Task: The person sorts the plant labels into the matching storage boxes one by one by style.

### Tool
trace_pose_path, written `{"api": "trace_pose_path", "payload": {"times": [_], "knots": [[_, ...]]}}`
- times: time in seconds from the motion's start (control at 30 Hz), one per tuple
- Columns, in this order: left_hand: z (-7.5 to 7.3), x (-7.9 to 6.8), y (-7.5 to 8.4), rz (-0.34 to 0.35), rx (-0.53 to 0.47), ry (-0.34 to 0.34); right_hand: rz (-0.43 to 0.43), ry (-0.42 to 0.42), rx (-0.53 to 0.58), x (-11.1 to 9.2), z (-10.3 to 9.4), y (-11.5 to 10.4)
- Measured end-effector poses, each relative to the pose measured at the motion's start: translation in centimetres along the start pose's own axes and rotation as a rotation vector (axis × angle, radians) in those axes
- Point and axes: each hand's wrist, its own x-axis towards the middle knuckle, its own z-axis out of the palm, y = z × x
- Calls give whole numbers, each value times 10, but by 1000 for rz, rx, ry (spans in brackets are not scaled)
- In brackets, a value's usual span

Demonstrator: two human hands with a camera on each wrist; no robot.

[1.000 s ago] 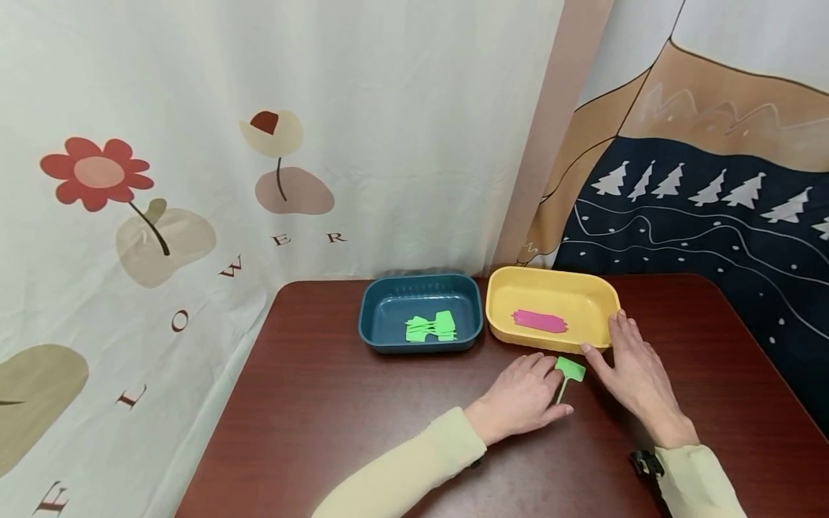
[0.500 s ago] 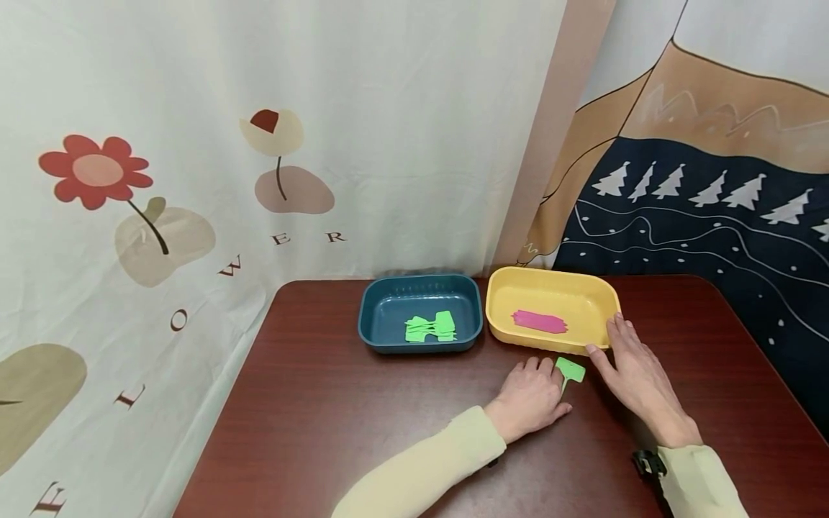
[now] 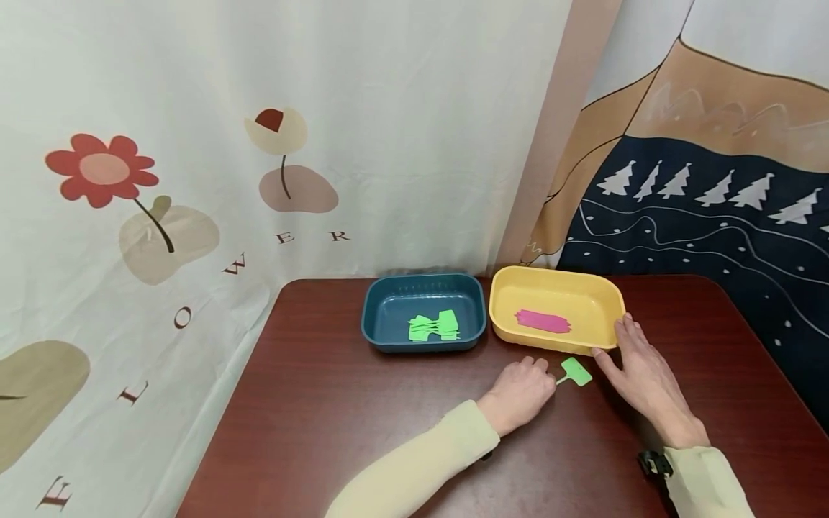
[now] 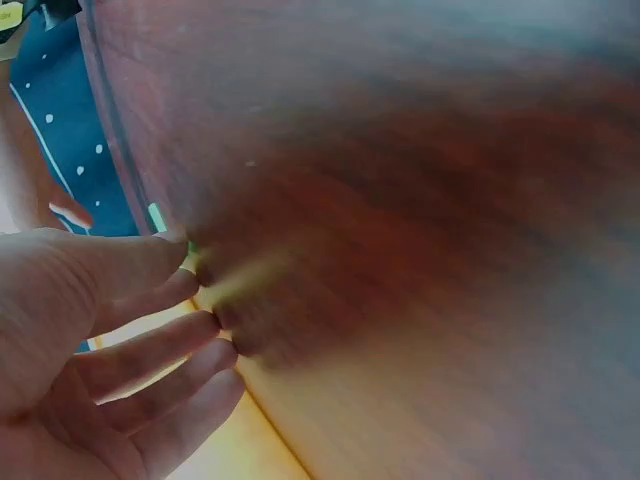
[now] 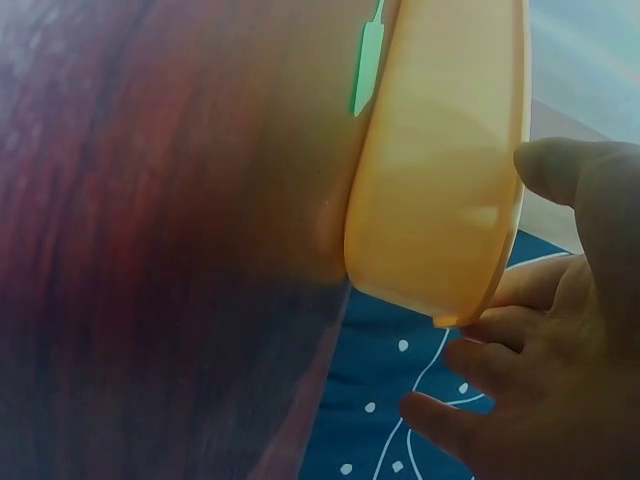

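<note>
A green T-shaped plant label (image 3: 576,372) lies just in front of the yellow tray, its broad head pointing right. My left hand (image 3: 520,392) pinches its thin stem between thumb and fingertips, low at the table. At the near right corner of the yellow tray (image 3: 540,339), my right hand (image 3: 648,385) touches the rim with its thumb, while its fairly straight fingers lie along the outer side. The right wrist view shows that thumb (image 5: 548,170) on the rim. Inside the yellow tray is a pile of pink labels (image 3: 542,321).
Left of the yellow tray stands a dark blue tray (image 3: 424,347) with several stacked green labels (image 3: 434,327) in it. Both trays sit at the back of the brown table (image 3: 311,403), close to a printed curtain (image 3: 401,144).
My left hand has shifted its hold to the label's stem, and the label has turned so that its head points right. The right hand stays at the yellow tray.
</note>
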Motion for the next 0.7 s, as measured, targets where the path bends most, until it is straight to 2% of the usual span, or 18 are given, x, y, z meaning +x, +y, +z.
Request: {"api": "trace_pose_path", "payload": {"times": [0.4, 0.7], "knots": [[-8, 20, 8, 7, -43, -101, 5, -11, 0, 2, 1, 1], [-9, 23, 8, 2, -58, -145, 12, -26, 1, 2, 1, 0]]}}
